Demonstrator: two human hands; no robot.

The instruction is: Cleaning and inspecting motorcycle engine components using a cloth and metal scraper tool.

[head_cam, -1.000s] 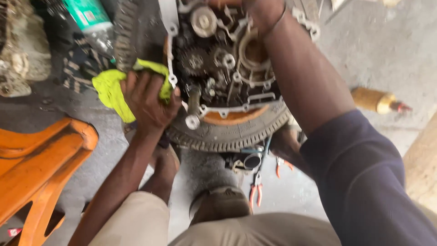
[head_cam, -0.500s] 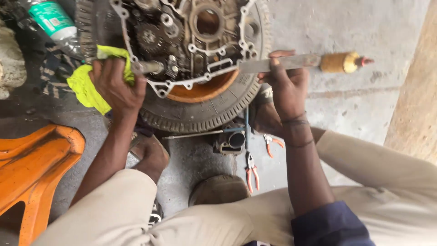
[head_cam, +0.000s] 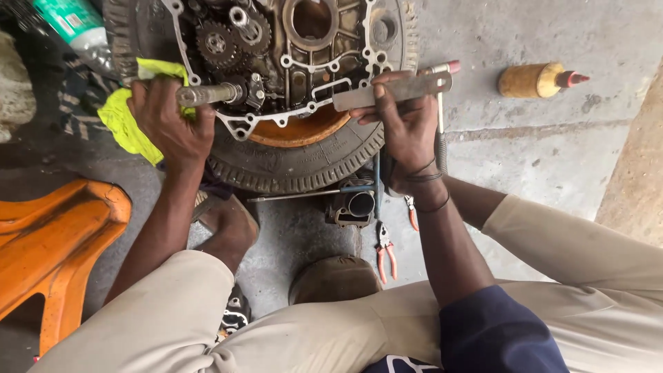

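An open engine case (head_cam: 290, 62) with gears and a round bore lies on a tyre (head_cam: 297, 169) on the concrete floor. My left hand (head_cam: 169, 121) grips a metal shaft (head_cam: 207, 93) that sticks out of the case, with a yellow cloth (head_cam: 131, 121) under the palm. My right hand (head_cam: 404, 124) holds a flat metal blade (head_cam: 394, 90) against the case's lower right edge.
A yellow bottle with a red nozzle (head_cam: 539, 79) lies on the floor at the right. Red-handled pliers (head_cam: 385, 252), a thin rod (head_cam: 297, 195) and a small metal part (head_cam: 352, 207) lie below the tyre. An orange plastic stool (head_cam: 55, 242) stands at the left. A green bottle (head_cam: 72, 24) is top left.
My right hand came down from the top of the case and now holds the flat blade at the case's edge. My left hand shifted from the cloth onto the shaft.
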